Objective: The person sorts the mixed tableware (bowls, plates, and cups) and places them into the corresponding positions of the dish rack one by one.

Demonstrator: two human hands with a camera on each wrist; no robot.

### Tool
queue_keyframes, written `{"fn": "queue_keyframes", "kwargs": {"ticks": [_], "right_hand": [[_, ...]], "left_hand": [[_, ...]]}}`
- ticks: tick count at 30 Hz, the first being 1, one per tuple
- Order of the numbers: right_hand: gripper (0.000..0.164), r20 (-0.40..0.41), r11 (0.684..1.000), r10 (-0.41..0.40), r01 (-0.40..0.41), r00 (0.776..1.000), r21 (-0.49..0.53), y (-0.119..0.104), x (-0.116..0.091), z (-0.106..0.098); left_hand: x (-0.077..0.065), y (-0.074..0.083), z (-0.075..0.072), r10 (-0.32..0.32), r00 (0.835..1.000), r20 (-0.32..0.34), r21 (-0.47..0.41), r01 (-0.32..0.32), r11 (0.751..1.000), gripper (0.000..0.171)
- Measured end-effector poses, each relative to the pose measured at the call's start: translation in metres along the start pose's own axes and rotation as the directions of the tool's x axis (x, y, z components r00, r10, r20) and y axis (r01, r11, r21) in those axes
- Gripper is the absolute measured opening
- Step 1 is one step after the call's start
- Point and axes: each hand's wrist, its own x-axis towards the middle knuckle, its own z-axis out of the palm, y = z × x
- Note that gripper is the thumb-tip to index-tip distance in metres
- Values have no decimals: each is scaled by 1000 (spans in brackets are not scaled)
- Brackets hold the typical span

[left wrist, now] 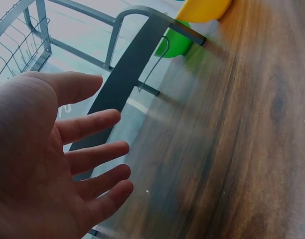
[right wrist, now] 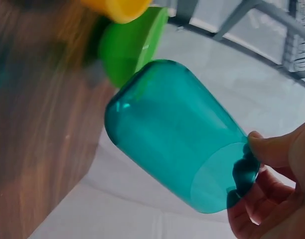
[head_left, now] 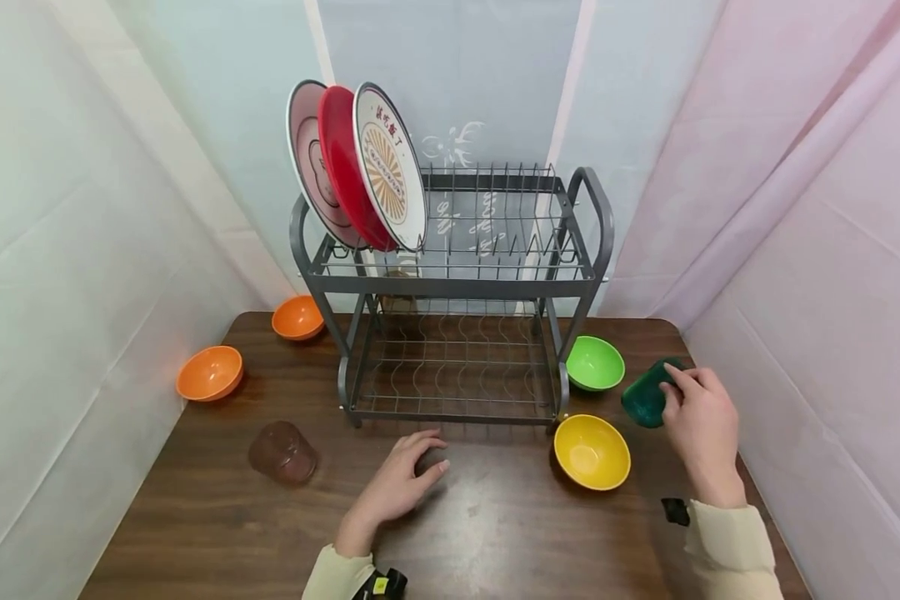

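At the right of the head view, my right hand [head_left: 702, 427] pinches a translucent teal cup [head_left: 645, 398] by its rim. The right wrist view shows the thumb on one side of the cup's open end and fingers on the other, with the cup [right wrist: 167, 124] tilted and its base angled away from the hand. A green bowl [head_left: 595, 364] and a yellow bowl [head_left: 592, 452] stand just left of the cup. My left hand [head_left: 399, 477] is over the table before the rack, fingers loosely spread around nothing.
A two-tier dark metal dish rack [head_left: 450, 288] stands at the back centre. Several plates lean upright in its upper left, the front one a white plate [head_left: 392, 167]. Leftward are two orange bowls [head_left: 210, 373] and a brownish see-through cup [head_left: 283, 452] on its side. Pale curtains enclose the table.
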Motion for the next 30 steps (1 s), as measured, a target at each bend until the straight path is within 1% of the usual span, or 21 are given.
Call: {"fn": "queue_keyframes", "kwargs": {"ticks": [3, 9, 14, 16, 21, 25, 28, 30], "right_hand": [[29, 22, 1000, -5, 5, 1000, 18, -11, -5, -4], [27, 73, 998, 4, -8, 997, 54, -25, -17, -12], [23, 111, 995, 24, -34, 994, 94, -34, -16, -15], [23, 134, 993, 32, -46, 991, 107, -38, -16, -15], [22, 220, 987, 38, -71, 975, 144, -47, -22, -15], [22, 272, 984, 29, -75, 962, 160, -55, -26, -20], [23, 301, 981, 11, -69, 953, 181, -59, -25, -23], [24, 330, 976, 0, -72, 944, 206, -61, -25, -24]], "left_hand": [[-2, 0, 1, 10, 1000, -7, -8, -10, 1000, 39], [-4, 0, 5, 35, 999, 13, -30, -34, 999, 42], [-1, 1, -1, 61, 998, -29, -41, -62, 997, 40], [0, 2, -3, 71, 997, -35, -51, -72, 996, 41], [2, 3, -2, 103, 993, -51, -99, -108, 989, 43], [2, 7, -2, 127, 989, -71, -143, -136, 980, 45], [4, 11, -3, 156, 985, -81, -156, -167, 974, 50], [6, 14, -3, 173, 981, -88, -161, -185, 969, 54]]}}
